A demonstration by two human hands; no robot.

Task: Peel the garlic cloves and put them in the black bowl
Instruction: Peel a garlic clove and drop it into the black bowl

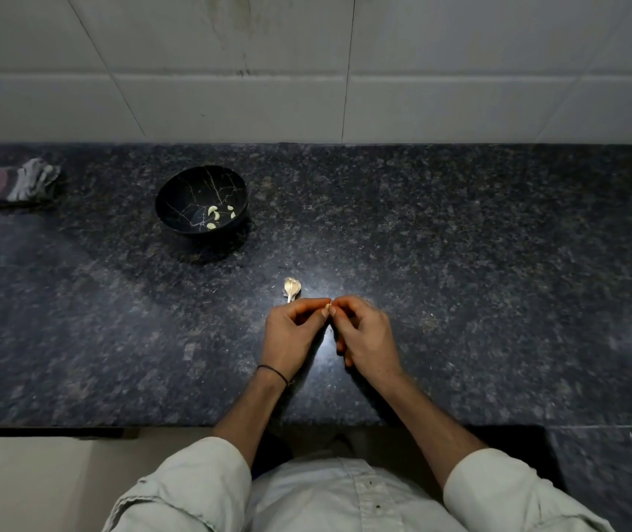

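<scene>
From the head camera, the person's left hand (294,332) and right hand (366,335) meet over the dark speckled granite tabletop (460,263), thumbs and forefingers pressed tip to tip. The fingers (325,311) of both hands are closed together on something very small at the meeting point, most likely a garlic clove being skinned, though the clove itself is too hidden to make out. Just beyond the left hand lies the pale papery remainder of the garlic bulb (292,288), resting on the tabletop. Well apart, farther back and to the left, stands the round black bowl with thin pale marble veins (176,193), holding a few peeled cream-coloured cloves (213,212). A crumpled grey and reddish cloth (22,182) sits at the far left, near the white tiled wall (230,71).

The risk here, as I judge it, is the clove slipping out of the pinch: once its skin loosens it turns slick, and it could drop onto the tabletop or roll off the near edge. Bits of skin may also cling to it and end up in the bowl.
</scene>
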